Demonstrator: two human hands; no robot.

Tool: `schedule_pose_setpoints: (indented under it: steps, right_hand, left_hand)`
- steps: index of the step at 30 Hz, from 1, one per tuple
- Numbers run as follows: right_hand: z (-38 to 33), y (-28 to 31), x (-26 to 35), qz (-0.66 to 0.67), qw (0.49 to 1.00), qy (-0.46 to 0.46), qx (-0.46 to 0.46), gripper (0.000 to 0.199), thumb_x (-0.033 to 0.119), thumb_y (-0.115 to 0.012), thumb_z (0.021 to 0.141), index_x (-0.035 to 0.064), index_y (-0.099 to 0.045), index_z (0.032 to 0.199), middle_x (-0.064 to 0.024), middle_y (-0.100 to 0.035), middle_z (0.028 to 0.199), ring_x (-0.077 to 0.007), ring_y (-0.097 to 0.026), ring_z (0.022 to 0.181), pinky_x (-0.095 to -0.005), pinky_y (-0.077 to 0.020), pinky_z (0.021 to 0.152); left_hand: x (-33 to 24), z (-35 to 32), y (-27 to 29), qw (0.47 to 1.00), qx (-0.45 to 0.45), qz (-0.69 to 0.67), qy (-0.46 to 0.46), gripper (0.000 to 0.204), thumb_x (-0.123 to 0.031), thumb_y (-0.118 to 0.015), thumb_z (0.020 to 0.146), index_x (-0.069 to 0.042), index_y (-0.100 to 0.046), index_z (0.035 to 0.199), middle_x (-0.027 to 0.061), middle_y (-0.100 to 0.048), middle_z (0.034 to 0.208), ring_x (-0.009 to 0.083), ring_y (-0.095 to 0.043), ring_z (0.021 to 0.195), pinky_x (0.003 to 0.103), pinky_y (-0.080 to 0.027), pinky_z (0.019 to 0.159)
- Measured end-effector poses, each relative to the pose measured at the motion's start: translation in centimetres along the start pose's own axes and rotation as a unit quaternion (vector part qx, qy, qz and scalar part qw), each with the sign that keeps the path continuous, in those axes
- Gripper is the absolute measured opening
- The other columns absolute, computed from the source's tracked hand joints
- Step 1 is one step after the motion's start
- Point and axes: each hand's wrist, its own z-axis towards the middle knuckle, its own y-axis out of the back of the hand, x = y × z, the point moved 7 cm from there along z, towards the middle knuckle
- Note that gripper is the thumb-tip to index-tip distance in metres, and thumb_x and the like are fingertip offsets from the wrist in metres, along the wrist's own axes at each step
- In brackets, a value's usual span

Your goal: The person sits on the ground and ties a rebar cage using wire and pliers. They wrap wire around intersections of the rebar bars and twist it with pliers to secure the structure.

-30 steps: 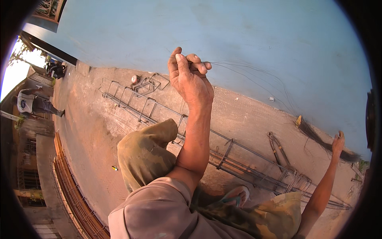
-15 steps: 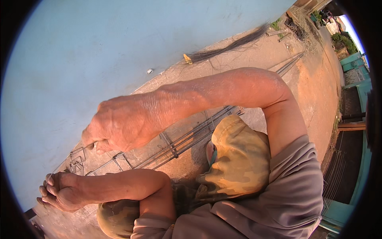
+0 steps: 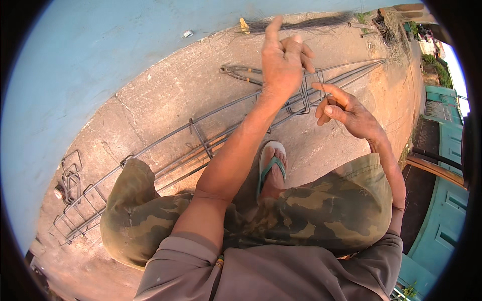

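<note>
My left hand (image 3: 283, 65) is raised above the far part of a long steel rebar cage (image 3: 203, 143). Its index finger points up and the other fingers are loosely bent and apart. To its right, my right hand (image 3: 346, 110) hovers with fingers spread and slightly curled, close to a square stirrup (image 3: 304, 100) on the bars. No held object shows in either hand, though a thin wire could be lost against the bars. Pincers (image 3: 241, 74) with worn orange-brown handles lie on the ground, partly hidden behind my left hand.
A bundle of thin dark tie wire (image 3: 311, 23) lies along the blue wall (image 3: 110, 45). Loose bent stirrups (image 3: 72, 173) are at the far left. My sandalled foot (image 3: 273, 170) stands beside the cage. Teal gates (image 3: 437, 200) line the right side.
Both hands have swung from the far left to the far right end of the cage. My right hand has gone from a fist to spread fingers. The view has shifted, uncovering the pincers.
</note>
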Motion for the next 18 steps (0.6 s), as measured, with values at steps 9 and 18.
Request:
schedule_pose_setpoints:
  steps: [9,18]
  right_hand:
    - [2.0,-13.0,-20.6,0.127,0.968,-0.016,-0.214,0.028,0.016,-0.066,0.093,0.0014,-0.059,0.115,0.0023,-0.047,0.06,-0.0058,-0.041,0.053,-0.0241,-0.0344,0.049]
    - [5.8,-14.5,-19.3,0.022,0.983,0.079,-0.163,0.031,0.022,-0.067,0.091,0.0009,-0.059,0.112,-0.0162,-0.059,0.065,-0.0335,-0.059,0.059,-0.0424,-0.0453,0.056]
  left_hand:
    - [14.8,-0.2,7.3,0.777,0.272,0.539,0.18,0.073,-0.043,-0.07,0.085,-0.002,-0.047,0.14,0.019,-0.068,0.116,0.0325,-0.065,0.108,0.045,-0.046,0.1]
    - [19.5,-1.5,7.2,0.75,0.268,0.571,0.196,0.04,-0.028,-0.07,0.077,-0.005,-0.071,0.11,0.0231,-0.069,0.104,0.036,-0.065,0.101,0.042,-0.049,0.09]
